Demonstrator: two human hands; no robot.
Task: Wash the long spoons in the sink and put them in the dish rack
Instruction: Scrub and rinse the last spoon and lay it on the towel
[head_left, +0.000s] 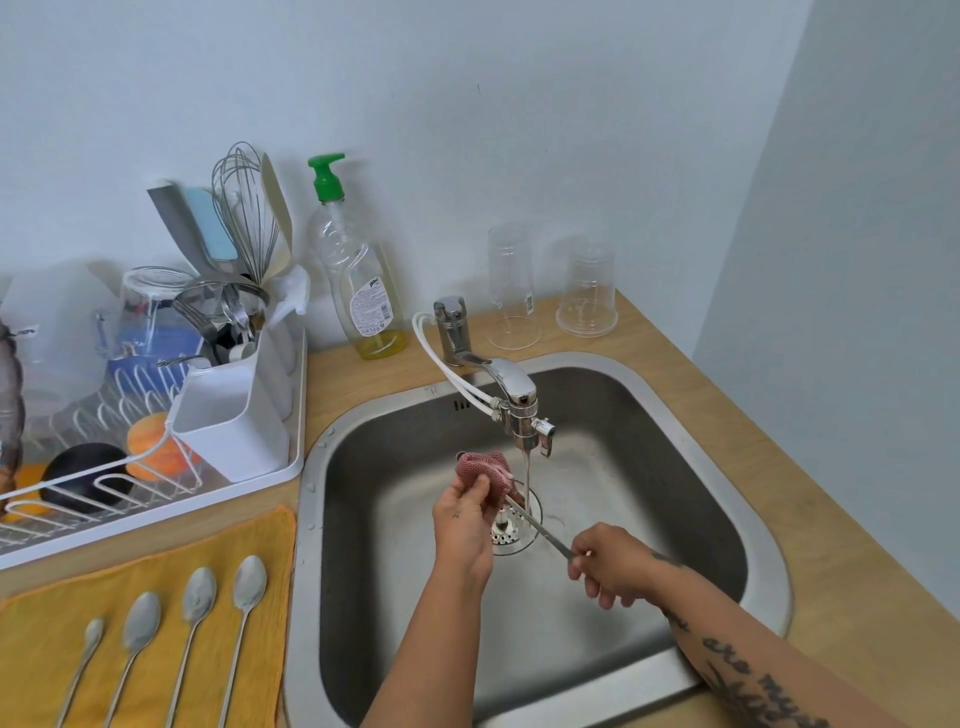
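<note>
Over the steel sink (727, 493), my right hand (610, 566) pinches the handle end of a long spoon (540, 530). The spoon's bowl end is hidden inside a pink scrubbing cloth (485, 470), which my left hand (465, 525) grips around it. A thin stream of water runs from the faucet (511, 395) just right of the cloth. Several more long spoons (195, 613) lie side by side on a yellow cloth (249, 540) left of the sink. The white dish rack (244, 499) stands behind them at the left.
The rack's white cutlery holder (234, 415) carries a whisk, spatulas and other utensils; an upturned glass and bowls sit on the rack. A dish soap bottle (358, 275) and two clear upturned cups (511, 291) stand on the wooden counter behind the sink.
</note>
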